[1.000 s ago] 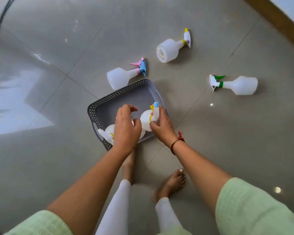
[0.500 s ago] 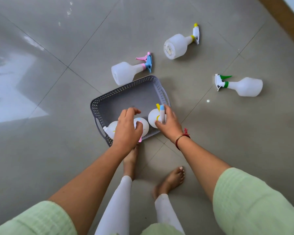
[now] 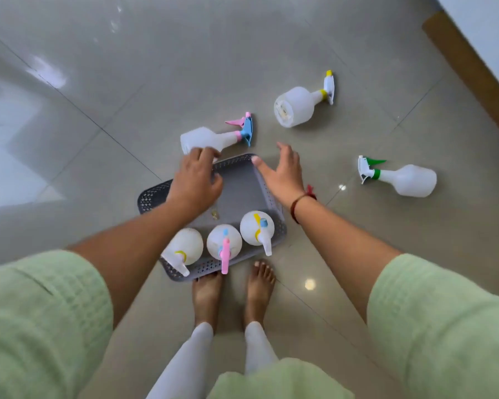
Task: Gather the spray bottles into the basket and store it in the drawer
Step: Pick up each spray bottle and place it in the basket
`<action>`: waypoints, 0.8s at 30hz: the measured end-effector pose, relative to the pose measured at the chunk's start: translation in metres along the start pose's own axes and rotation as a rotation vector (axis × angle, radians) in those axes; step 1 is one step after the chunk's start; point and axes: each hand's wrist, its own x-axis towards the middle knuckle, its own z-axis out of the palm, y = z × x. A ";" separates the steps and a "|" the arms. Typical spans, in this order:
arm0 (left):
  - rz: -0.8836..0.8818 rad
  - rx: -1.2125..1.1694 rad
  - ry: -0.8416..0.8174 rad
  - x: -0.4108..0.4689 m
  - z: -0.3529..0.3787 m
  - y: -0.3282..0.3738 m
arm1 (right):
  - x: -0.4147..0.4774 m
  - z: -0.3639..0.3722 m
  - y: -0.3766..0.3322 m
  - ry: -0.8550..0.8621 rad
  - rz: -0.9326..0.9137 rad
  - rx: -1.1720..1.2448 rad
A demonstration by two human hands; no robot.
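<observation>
Grey basket (image 3: pixel 236 194) sat on the floor under both hands, three spray bottles (image 3: pixel 224 244) standing in its near end. Left hand (image 3: pixel 195 180) hovered curled and empty just short of the pink-trigger bottle (image 3: pixel 213 139); right hand (image 3: pixel 283 171) was spread open, with the green-trigger bottle (image 3: pixel 406 180) well off to its right.

Soft, even daylight fills the scene, brightest at the left, where the glossy tiled floor (image 3: pixel 343 47) throws back a broad pale glare. Small round highlights dot the tiles at lower right. Shadows are faint and diffuse, pooling just beside the spray bottles and under the basket (image 3: pixel 242 194). Wide-angle distortion bends the tile joints and stretches the green sleeves (image 3: pixel 444 326) at the bottom corners, where they turn soft and smeared. The centre is moderately sharp, with slight motion blur on the left hand (image 3: pixel 195 182).
</observation>
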 end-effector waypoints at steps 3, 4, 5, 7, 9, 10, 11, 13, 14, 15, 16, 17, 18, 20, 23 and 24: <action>-0.001 0.068 0.016 0.040 0.016 -0.004 | 0.037 0.017 -0.003 -0.032 0.000 0.044; -0.009 0.092 0.012 0.053 0.023 -0.007 | 0.050 0.023 -0.001 -0.045 0.006 0.049; -0.021 0.115 0.006 0.065 0.030 -0.010 | 0.062 0.028 0.001 -0.056 0.016 0.051; -0.048 0.157 -0.004 0.086 0.046 -0.019 | 0.085 0.038 0.009 -0.064 0.036 0.050; -0.060 0.202 -0.001 0.100 0.059 -0.030 | 0.104 0.047 0.018 -0.065 0.043 0.041; -0.056 0.237 0.015 0.106 0.064 -0.036 | 0.113 0.052 0.022 -0.064 0.042 0.036; -0.047 0.275 0.039 0.112 0.069 -0.041 | 0.122 0.057 0.025 -0.063 0.041 0.032; -0.030 0.327 0.082 0.120 0.076 -0.047 | 0.136 0.065 0.030 -0.057 0.036 0.025; -0.026 0.346 0.090 0.125 0.078 -0.048 | 0.143 0.068 0.031 -0.052 0.035 0.026; -0.023 0.372 0.084 0.130 0.080 -0.049 | 0.149 0.071 0.032 -0.051 0.038 0.030; -0.019 0.406 0.068 0.134 0.080 -0.049 | 0.154 0.073 0.032 -0.054 0.044 0.038; -0.014 0.449 0.043 0.139 0.081 -0.048 | 0.158 0.076 0.031 -0.062 0.053 0.054; -0.010 0.498 0.015 0.143 0.082 -0.048 | 0.162 0.078 0.030 -0.068 0.064 0.077; -0.016 0.592 -0.031 0.151 0.084 -0.048 | 0.169 0.083 0.025 -0.076 0.091 0.128; -0.055 0.638 -0.045 0.155 0.087 -0.049 | 0.175 0.087 0.017 -0.090 0.150 0.183; -0.066 0.628 -0.035 0.154 0.088 -0.050 | 0.176 0.088 0.015 -0.094 0.175 0.210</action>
